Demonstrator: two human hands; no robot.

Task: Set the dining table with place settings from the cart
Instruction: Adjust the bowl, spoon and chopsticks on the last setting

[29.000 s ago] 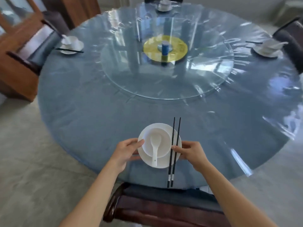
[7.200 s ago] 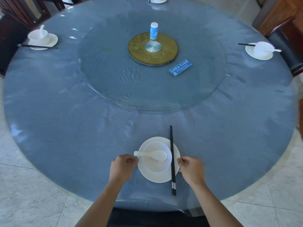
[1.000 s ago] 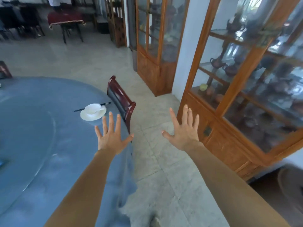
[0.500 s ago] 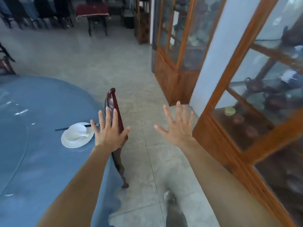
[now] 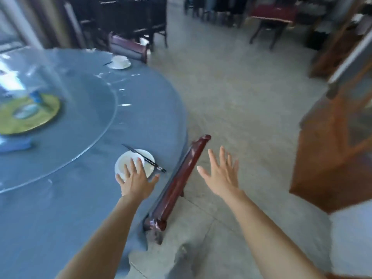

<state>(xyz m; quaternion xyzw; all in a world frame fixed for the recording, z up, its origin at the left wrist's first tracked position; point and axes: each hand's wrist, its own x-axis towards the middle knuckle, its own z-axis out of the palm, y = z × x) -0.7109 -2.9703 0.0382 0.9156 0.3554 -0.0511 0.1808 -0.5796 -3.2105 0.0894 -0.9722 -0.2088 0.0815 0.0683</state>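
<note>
The round table (image 5: 84,198) with its blue cloth fills the left of the blurred view. Near its right edge lies a white plate (image 5: 148,166) with a bowl on it and black chopsticks (image 5: 145,158) across its right rim. My left hand (image 5: 136,181) is raised over that setting with fingers spread, holding nothing and covering part of the bowl. My right hand (image 5: 220,174) is spread open above the floor, to the right of a chair back. A second white place setting (image 5: 119,62) sits at the table's far edge. No cart is in view.
A dark red chair back (image 5: 179,184) stands against the table edge between my hands. A glass turntable (image 5: 60,125) with a yellow centre disc (image 5: 28,112) covers the table's middle. A wooden cabinet (image 5: 334,150) stands at right; dark chairs (image 5: 130,23) and tiled floor lie beyond.
The view has swung left, bringing the turntable and a far place setting into sight. The cabinet has slid to the right edge. Both hands stay spread and empty.
</note>
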